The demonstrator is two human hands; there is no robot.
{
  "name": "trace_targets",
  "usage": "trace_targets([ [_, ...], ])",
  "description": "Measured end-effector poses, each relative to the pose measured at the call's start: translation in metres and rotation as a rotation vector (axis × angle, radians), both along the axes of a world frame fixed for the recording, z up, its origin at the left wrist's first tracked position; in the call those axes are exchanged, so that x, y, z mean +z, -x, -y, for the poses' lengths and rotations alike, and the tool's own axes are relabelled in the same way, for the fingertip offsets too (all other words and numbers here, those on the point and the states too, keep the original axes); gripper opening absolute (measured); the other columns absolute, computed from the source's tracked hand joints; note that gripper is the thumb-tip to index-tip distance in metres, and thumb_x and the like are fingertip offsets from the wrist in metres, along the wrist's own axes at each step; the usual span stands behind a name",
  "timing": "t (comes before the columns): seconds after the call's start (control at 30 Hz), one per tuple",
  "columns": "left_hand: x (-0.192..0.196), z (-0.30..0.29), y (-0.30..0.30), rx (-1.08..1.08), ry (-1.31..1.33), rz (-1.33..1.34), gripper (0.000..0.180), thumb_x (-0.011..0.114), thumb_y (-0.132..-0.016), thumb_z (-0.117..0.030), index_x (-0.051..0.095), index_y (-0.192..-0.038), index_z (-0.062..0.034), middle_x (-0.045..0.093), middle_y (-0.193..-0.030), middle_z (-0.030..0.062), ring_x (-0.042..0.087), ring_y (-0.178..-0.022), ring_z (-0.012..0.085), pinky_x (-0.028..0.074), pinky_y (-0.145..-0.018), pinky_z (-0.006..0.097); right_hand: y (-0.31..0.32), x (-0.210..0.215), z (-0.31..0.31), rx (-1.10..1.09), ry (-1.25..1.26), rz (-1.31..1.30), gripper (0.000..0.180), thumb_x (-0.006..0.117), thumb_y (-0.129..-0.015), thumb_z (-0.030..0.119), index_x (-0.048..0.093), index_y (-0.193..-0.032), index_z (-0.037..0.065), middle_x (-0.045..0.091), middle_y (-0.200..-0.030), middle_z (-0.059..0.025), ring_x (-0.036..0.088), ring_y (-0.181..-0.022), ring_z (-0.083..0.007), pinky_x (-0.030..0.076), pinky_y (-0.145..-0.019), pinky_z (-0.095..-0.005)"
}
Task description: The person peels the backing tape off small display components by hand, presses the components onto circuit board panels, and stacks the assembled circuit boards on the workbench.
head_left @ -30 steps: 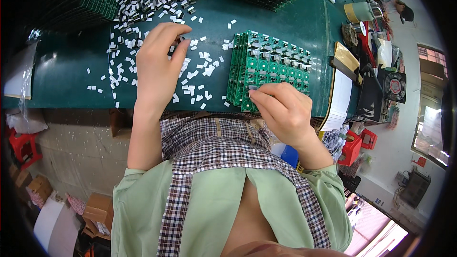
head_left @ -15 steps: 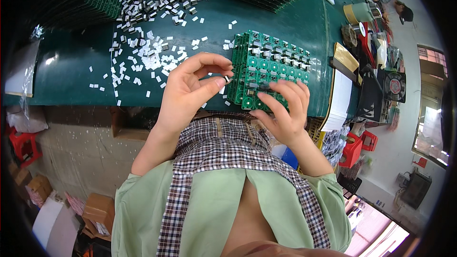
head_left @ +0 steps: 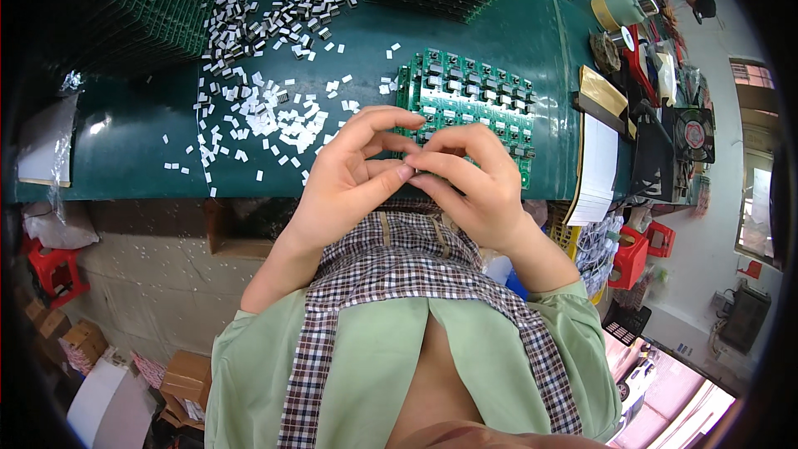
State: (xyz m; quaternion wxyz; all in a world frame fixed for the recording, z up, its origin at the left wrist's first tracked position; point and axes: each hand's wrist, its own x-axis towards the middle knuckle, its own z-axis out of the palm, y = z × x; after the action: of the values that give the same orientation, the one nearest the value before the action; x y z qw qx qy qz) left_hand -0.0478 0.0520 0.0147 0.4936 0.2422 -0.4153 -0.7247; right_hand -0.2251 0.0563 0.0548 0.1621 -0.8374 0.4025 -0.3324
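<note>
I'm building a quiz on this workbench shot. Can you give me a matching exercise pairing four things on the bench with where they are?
Things:
1. green circuit board panel
2. loose white parts
3. white notepad
4. left hand

Places:
A. fingertips meeting the right hand at the near bench edge
B. scattered on the green mat, left of the hands
C. just beyond the fingers, centre of the bench
D. right of the panel, at the bench edge

Pairs: 1-C, 2-B, 3-D, 4-A
</note>
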Motion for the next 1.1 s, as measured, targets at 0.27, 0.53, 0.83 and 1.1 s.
trace_targets([
  [0.27, 0.007, -0.004, -0.002, 0.115, 0.235, 0.256, 0.034, 0.055, -0.078, 0.008, 0.059, -0.110, -0.0016, 0.049, -0.117, 0.0110, 0.055, -0.101, 0.0191, 0.048, -0.086, 0.030, -0.003, 0.007, -0.007, -0.101, -0.113, 0.108, 0.021, 0.072, -0.067, -0.003, 0.063, -0.086, 0.001, 0.062, -0.089, -0.0096, 0.064, -0.078, -0.0214, 0.052, -0.066, -0.0300],
  [0.53, 0.005, -0.008, 0.000, 0.341, 0.586, 0.579, 0.017, 0.070, -0.069, -0.001, 0.061, -0.084, -0.0018, 0.061, -0.089, 0.0096, 0.059, -0.083, 0.0250, 0.046, -0.072, 0.034, -0.005, -0.002, -0.021, -0.186, -0.537, 0.572, 0.018, 0.068, -0.073, -0.005, 0.062, -0.090, -0.003, 0.063, -0.093, -0.0097, 0.064, -0.086, -0.0150, 0.055, -0.078, -0.0264],
  [0.83, 0.003, -0.004, 0.004, 0.321, 0.807, 0.621, 0.018, 0.068, -0.067, 0.000, 0.057, -0.082, -0.0029, 0.059, -0.085, 0.0088, 0.058, -0.076, 0.0264, 0.046, -0.066, 0.035, 0.010, 0.000, -0.018, -0.061, -0.468, 0.435, 0.020, 0.071, -0.069, -0.003, 0.064, -0.088, -0.001, 0.064, -0.089, -0.0096, 0.065, -0.083, -0.0171, 0.054, -0.072, -0.0274],
  [1.1, 0.001, -0.001, 0.005, 0.286, 0.839, 0.581, 0.018, 0.067, -0.067, 0.001, 0.057, -0.082, -0.0027, 0.059, -0.083, 0.0080, 0.058, -0.072, 0.0262, 0.046, -0.064, 0.034, 0.010, -0.004, -0.019, -0.045, -0.167, 0.235, 0.021, 0.073, -0.065, -0.001, 0.064, -0.084, 0.002, 0.065, -0.082, -0.0093, 0.064, -0.076, -0.0210, 0.052, -0.064, -0.0295],
])
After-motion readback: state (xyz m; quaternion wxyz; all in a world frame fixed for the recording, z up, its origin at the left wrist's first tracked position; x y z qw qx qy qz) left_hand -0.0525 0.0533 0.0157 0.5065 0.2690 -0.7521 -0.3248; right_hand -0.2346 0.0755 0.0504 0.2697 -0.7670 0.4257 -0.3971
